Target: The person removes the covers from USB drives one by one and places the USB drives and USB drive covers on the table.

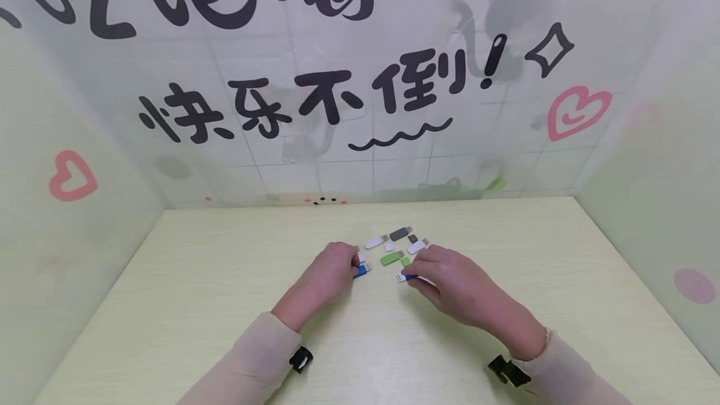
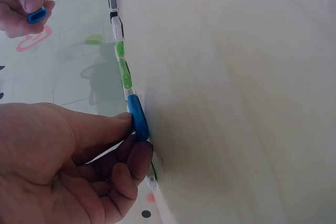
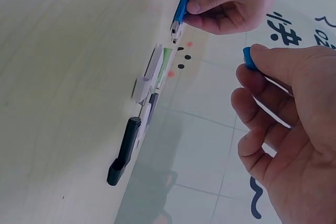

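Note:
My left hand (image 1: 332, 270) pinches a blue USB stick (image 2: 138, 118) between thumb and fingers, low over the tabletop. Its metal plug points toward the middle of the group. The right hand (image 1: 458, 283) holds a small blue cap (image 3: 248, 57) between thumb and forefinger, raised above the table in the right wrist view. Between the hands lie a green USB stick (image 1: 392, 258) and a green cap (image 1: 405, 262). A small white piece (image 1: 362, 259) sits by the left fingertips, partly hidden. A black USB stick (image 3: 128, 139) and its black cap (image 3: 116, 171) show in the right wrist view.
Behind the hands lie a white USB stick (image 1: 375, 242), a dark grey one (image 1: 400, 234) and another white one (image 1: 418, 247). A white cap (image 1: 389, 247) and a dark cap (image 1: 413, 239) lie among them. The pale table (image 1: 225, 255) meets a printed wall (image 1: 349, 174) at its back edge.

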{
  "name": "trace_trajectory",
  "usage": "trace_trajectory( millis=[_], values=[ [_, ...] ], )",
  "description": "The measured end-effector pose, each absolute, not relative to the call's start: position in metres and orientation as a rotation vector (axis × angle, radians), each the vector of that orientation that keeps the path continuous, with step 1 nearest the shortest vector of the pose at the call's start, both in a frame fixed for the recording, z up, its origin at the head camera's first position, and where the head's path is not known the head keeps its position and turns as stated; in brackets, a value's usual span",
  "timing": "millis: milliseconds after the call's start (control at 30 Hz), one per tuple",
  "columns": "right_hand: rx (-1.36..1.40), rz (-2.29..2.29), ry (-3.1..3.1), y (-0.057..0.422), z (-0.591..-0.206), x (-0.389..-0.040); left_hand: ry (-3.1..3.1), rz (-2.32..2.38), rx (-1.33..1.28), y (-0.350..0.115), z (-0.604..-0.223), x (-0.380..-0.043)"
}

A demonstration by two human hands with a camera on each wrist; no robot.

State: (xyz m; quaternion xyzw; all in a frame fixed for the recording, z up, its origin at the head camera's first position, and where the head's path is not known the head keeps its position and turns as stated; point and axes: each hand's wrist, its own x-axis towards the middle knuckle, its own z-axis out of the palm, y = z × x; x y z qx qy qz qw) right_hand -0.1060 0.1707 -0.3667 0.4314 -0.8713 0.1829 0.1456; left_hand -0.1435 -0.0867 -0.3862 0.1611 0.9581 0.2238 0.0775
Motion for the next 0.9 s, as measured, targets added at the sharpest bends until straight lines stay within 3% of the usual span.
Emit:
trace_trajectory(
  millis=[500, 900],
  values=[
    [1.22, 0.513, -2.597, 0.162, -0.365, -0.11, 2.959, 0.635, 0.387, -0.092, -0.378, -0.133],
    [1.238, 0.467, -2.692, 0.141, -0.363, -0.124, 3.227, 0.476, 0.484, -0.104, -0.369, -0.107]
  ],
)
